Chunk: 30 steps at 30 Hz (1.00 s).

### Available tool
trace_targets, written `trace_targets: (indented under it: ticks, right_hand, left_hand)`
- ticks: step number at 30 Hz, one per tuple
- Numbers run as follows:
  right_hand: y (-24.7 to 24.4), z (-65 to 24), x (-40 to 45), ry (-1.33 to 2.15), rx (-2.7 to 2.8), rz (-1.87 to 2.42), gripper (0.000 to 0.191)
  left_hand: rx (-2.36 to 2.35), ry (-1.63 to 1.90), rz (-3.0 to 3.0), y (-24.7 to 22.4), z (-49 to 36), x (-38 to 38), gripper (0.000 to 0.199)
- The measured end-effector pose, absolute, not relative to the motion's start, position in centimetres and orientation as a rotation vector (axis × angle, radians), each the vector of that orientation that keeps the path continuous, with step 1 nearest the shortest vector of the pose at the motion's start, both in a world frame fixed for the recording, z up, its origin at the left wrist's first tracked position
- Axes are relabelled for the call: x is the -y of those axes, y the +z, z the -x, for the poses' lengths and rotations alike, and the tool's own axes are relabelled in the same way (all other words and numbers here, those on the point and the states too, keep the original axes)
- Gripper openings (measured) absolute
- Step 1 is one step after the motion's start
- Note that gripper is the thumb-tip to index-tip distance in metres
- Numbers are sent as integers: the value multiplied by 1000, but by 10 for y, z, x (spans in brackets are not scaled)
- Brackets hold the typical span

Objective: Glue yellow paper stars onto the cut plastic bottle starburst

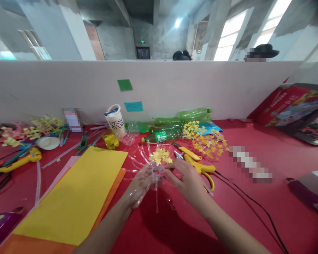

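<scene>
"How far had we got?"
"Strips were cut and splayed on the clear bottle piece (156, 171) between our hands; whether its yellow stars (160, 156) were attached, we couldn't tell. Green bottles (175, 133) lay whole."
"Our fingers?"
"Our left hand (141, 180) gripped near the neck; our right hand's (185, 175) bent close, pinch unclear."
"Room?"
"Yellow paper (76, 197) bordered the left, a glue gun (201, 168) the right; red tabletop (137, 227) gave room nearer us."

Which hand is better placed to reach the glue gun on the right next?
Probably the right hand: it is beside that glue gun, while the left hand, at the clear plastic piece, is farther away.
</scene>
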State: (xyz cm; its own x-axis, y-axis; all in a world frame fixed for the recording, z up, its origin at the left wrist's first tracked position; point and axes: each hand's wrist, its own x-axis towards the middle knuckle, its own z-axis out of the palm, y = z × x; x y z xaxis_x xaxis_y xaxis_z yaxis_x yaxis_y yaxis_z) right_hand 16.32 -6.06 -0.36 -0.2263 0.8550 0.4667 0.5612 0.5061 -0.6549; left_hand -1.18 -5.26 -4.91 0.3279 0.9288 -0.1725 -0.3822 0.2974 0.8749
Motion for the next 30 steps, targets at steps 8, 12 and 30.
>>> trace_targets:
  ticks: [8, 12, 30]
  right_hand:
    - [-1, -168, 62, 450, 1963, 1181, 9]
    - [2, -168, 64, 443, 1966, 1208, 6]
    - [21, -157, 73, 421, 1783, 1181, 10]
  left_hand:
    - [-793, 994, -816, -44, 8, 53, 37]
    - [-777, 1007, -797, -46, 6, 53, 32]
    - [-802, 1164, -685, -49, -6, 40, 33]
